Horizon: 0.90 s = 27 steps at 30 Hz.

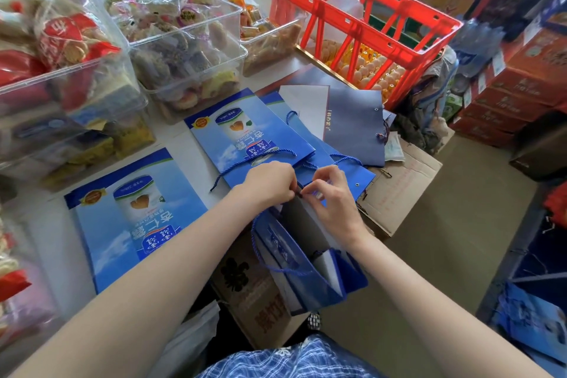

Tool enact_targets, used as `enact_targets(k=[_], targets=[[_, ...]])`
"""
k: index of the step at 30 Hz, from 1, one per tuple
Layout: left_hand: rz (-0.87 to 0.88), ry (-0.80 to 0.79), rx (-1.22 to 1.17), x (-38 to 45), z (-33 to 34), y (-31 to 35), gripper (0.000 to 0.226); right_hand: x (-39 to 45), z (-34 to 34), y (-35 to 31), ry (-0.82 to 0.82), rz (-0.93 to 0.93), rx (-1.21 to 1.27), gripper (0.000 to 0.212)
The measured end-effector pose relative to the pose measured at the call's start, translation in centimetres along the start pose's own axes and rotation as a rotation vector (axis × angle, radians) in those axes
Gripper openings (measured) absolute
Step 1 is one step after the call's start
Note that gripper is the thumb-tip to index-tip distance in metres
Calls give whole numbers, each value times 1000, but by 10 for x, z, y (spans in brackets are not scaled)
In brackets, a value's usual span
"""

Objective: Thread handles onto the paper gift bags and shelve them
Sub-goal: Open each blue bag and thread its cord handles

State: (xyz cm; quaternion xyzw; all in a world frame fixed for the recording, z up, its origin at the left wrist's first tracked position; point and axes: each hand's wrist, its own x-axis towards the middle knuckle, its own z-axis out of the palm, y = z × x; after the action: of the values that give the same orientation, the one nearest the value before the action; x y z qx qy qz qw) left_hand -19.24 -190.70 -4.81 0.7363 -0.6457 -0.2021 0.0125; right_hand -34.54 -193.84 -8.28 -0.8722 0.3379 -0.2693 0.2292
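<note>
Both hands pinch at the open blue gift bag's rim
Left hand (270, 182) and right hand (329, 193) fingertips curl together on the gift bag (306, 279); what they pinch is too small to tell; flat bags (245, 132), snack bins (190, 49), red crate (368, 21) beyond.

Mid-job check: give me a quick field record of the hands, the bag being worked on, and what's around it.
left hand: pinches the blue cord at the rim of the open bag
right hand: pinches the same spot from the other side
open blue gift bag: upright, one blue cord handle looped on the near side
flat blue gift bags: lying on the table beyond the hands
red crate: behind the bags
clear snack bins: left
</note>
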Motion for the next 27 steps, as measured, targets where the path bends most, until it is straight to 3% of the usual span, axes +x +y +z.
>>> enact_targets(k=[3, 7, 10, 13, 19, 22, 25, 27], targets=[[-49, -23, -47, 7, 4, 5, 20, -3, -13, 4, 63, -84, -127, 9], [-177, 33, -111, 8, 10, 14, 47, -17, -18, 1, -25, -259, -279, 11], [-204, 46, -46, 6, 13, 20, 48, -21, -21, -6, -36, -279, -199, 6], [-226, -4, -138, 6, 8, 24, 42, -22, -25, -7, -29, -263, -139, 8], [-188, -71, -340, 4, -5, 22, 14, -27, -30, -3, -134, -144, 64, 11], [-97, -71, -554, 1, -1, 14, 8, -20, -31, -2, -153, -98, 120, 9], [1, 29, -866, -10, 6, 4, 5, -13, -30, -2, -113, 191, 389, 7], [69, 76, -920, -14, 9, -2, 6, -10, -28, -5, -73, 396, 606, 8]])
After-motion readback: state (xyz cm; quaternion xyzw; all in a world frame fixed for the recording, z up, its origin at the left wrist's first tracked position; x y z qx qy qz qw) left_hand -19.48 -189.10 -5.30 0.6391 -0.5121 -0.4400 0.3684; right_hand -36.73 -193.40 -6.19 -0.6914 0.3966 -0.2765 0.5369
